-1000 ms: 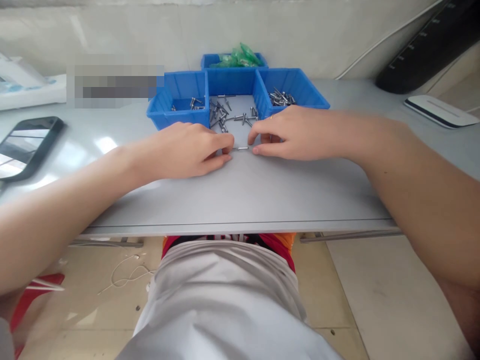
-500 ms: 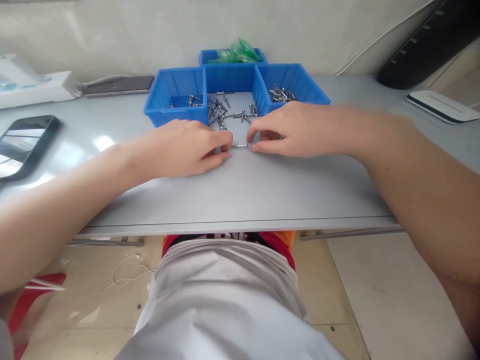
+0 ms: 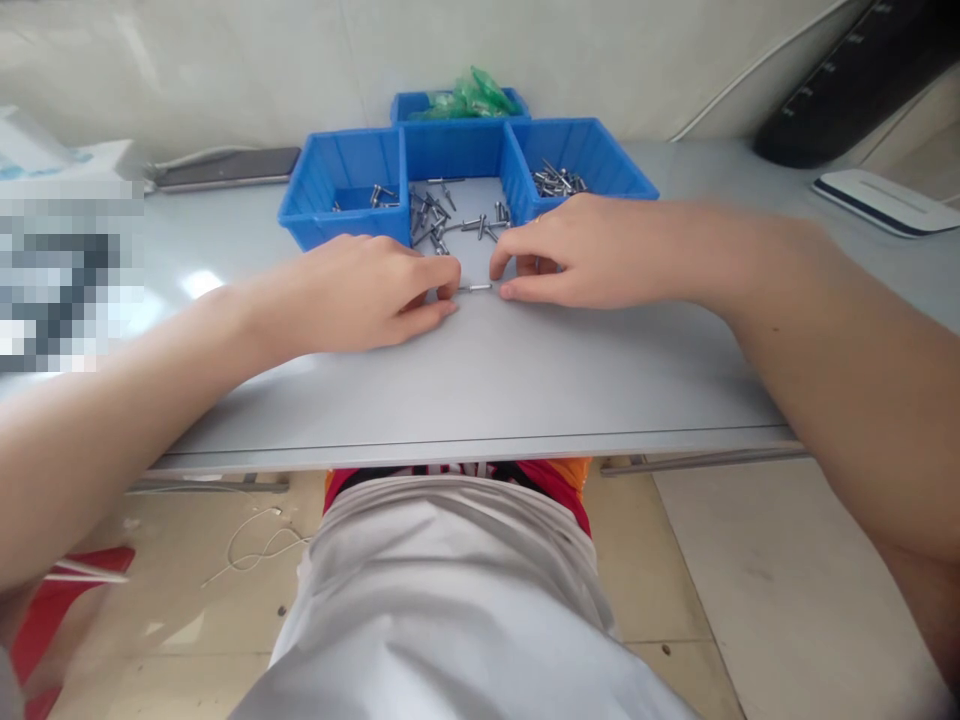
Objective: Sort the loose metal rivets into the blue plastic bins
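A small silver pop rivet lies level just above or on the grey tabletop, between my two hands. My left hand is curled, its thumb and forefinger drawn close together at the rivet's thin left end. Part of that end is hidden by the fingertips. My right hand is at the other end, thumb and forefinger apart with a small gap; whether they touch the rivet is unclear. Behind my fingers, loose rivets are scattered on the table between blue bins.
The left blue bin holds a few rivets, the right blue bin a pile. Another blue bin behind contains green plastic packaging. A dark phone-like slab lies left, a white device right. The table edge runs before me.
The view has shifted slightly. Both hands and the rivet keep nearly the same positions relative to each other.
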`<state>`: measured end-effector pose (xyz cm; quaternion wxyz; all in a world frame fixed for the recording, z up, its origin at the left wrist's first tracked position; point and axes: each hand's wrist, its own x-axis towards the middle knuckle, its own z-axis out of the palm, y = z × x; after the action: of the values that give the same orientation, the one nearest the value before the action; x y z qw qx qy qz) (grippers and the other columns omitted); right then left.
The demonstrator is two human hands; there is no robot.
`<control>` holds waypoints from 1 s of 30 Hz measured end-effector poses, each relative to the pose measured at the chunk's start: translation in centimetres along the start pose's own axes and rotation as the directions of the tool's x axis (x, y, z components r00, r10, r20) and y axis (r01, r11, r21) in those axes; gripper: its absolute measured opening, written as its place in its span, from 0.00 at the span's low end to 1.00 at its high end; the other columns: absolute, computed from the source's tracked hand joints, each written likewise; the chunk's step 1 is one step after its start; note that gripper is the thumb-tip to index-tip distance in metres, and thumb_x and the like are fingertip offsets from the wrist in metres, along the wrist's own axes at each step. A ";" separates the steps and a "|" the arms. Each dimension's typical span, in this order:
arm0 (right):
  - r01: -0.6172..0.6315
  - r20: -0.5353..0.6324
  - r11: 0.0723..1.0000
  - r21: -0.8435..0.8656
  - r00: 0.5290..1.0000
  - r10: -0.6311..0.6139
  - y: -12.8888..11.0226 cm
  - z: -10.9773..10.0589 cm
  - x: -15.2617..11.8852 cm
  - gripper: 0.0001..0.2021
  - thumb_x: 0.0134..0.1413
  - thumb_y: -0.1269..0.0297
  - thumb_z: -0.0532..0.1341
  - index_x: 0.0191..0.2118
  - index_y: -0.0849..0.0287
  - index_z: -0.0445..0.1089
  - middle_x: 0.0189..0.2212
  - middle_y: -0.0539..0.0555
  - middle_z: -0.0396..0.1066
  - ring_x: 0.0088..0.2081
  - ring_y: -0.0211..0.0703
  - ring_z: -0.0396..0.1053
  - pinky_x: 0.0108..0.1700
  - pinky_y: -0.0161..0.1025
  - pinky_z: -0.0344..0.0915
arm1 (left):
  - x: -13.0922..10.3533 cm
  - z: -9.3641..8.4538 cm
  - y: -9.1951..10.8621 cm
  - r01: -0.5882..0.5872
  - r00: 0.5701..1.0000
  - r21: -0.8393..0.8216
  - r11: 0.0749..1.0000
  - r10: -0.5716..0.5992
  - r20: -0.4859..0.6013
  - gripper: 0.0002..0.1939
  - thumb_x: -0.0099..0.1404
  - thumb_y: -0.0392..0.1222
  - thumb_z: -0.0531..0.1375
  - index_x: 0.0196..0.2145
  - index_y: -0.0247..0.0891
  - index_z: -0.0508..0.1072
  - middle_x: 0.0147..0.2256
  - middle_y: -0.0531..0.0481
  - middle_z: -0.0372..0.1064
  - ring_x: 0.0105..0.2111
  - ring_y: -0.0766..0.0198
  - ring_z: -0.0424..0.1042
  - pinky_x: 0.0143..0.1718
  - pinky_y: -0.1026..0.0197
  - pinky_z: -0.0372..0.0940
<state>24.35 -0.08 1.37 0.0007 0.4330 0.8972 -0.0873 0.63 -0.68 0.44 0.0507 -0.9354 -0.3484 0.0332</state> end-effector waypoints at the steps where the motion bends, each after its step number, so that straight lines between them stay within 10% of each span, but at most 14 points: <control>1: -0.004 -0.001 1.000 -0.001 1.000 0.004 0.0 0.0 0.0 0.17 0.55 0.50 0.54 0.46 0.48 0.72 0.36 0.53 0.74 0.36 0.49 0.68 0.33 0.41 0.55 | 0.0 0.0 0.0 -0.001 1.000 0.005 1.000 0.001 0.001 0.17 0.68 0.50 0.46 0.42 0.41 0.70 0.30 0.51 0.72 0.34 0.60 0.72 0.38 0.60 0.62; 30: 0.008 0.024 0.998 -0.062 1.000 -0.006 0.4 0.0 0.0 0.17 0.58 0.48 0.50 0.45 0.45 0.69 0.36 0.53 0.72 0.35 0.50 0.67 0.31 0.43 0.57 | -0.1 -0.2 0.1 -0.051 0.998 0.058 0.997 0.053 -0.027 0.17 0.69 0.49 0.45 0.42 0.40 0.69 0.27 0.51 0.68 0.26 0.64 0.64 0.30 0.62 0.57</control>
<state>24.68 0.14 1.34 0.0247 0.4285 0.9009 -0.0646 0.65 -0.85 0.63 0.0817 -0.9427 -0.3221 0.0313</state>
